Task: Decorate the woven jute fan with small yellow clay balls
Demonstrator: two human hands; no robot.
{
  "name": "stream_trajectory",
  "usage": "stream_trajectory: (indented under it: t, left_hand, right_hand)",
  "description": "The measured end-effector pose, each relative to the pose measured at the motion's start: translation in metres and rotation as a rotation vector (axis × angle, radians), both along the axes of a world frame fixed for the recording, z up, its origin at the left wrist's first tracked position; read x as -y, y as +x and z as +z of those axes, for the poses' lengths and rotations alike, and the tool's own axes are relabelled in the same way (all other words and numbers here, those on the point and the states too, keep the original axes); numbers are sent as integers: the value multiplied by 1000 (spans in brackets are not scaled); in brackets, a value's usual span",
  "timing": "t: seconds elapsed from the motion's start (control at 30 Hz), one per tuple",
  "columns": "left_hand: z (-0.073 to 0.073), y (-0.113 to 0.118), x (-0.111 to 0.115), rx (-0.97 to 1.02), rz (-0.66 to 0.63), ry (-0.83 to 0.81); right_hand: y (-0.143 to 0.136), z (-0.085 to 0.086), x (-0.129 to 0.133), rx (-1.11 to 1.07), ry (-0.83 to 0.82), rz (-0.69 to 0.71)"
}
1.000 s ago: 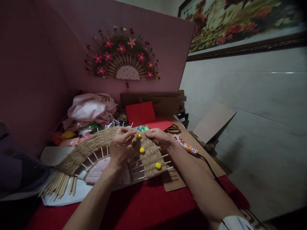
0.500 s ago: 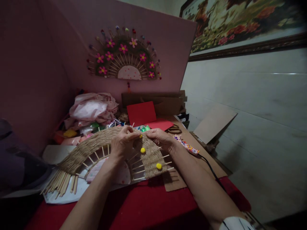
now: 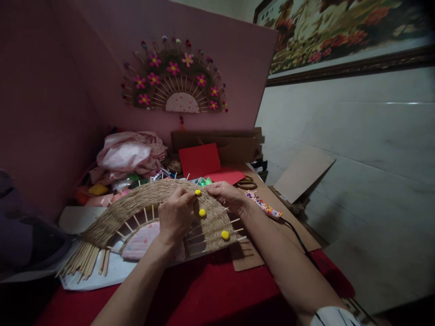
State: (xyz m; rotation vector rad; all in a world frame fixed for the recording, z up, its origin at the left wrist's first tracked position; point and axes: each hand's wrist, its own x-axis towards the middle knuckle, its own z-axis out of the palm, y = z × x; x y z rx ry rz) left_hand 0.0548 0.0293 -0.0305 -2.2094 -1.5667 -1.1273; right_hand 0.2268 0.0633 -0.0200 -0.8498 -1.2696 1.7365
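Observation:
A half-round fan of twine woven over thin wooden sticks [image 3: 129, 206] lies in front of me, with a pink dotted fabric piece at its inner centre. Three yellow balls [image 3: 202, 213] sit along its right part. Over the woven band, my left hand [image 3: 177, 213] is closed, a fingertip beside the uppermost yellow ball [image 3: 198, 192]; its other fingertips are hidden. My right hand [image 3: 227, 195] pinches the band's outer edge, just right of that ball.
A glue gun with a flowered cover [image 3: 265, 206] and a black cord lies right, near scissors [image 3: 247, 183]. Loose sticks [image 3: 84, 260] lie at left. Behind are red sheets [image 3: 200, 160], bundled pink cloth [image 3: 129, 151] and cardboard. A finished flowered fan [image 3: 181, 81] hangs above.
My left hand has moved down and slightly right, its fingers coming off the uppermost yellow ball, which now shows fully. My right hand keeps its place at the edge.

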Motion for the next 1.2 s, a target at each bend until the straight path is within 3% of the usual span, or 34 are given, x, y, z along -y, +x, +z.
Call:
stream_trajectory:
  t: [0.2, 0.3, 0.43, 0.57, 0.73, 0.9, 1.07, 1.2]
  left_hand:
    - [3, 0, 1, 4, -9, -25]
    - [10, -3, 2, 100, -60, -64]
    - [16, -12, -2, 200, -290, -355]
    - [13, -15, -6, 157, -332, -556]
    - [11, -11, -5, 143, -248, -566]
    - [10, -10, -6, 329, -342, -579]
    - [11, -4, -2, 347, -252, -517]
    - [12, -2, -4, 597, -287, -532]
  right_hand:
    - [0, -1, -1, -10, -27, -7]
    - [1, -1, -2, -8, -25, -11]
    - [2, -2, -3, 14, -39, -14]
    - [1, 0, -2, 27, -43, -52]
    - [1, 0, -2, 24, -45, -71]
    - [3, -4, -4, 6, -29, -45]
    - [4, -6, -7, 28, -8, -40]
    - [4, -5, -9, 32, -20, -47]
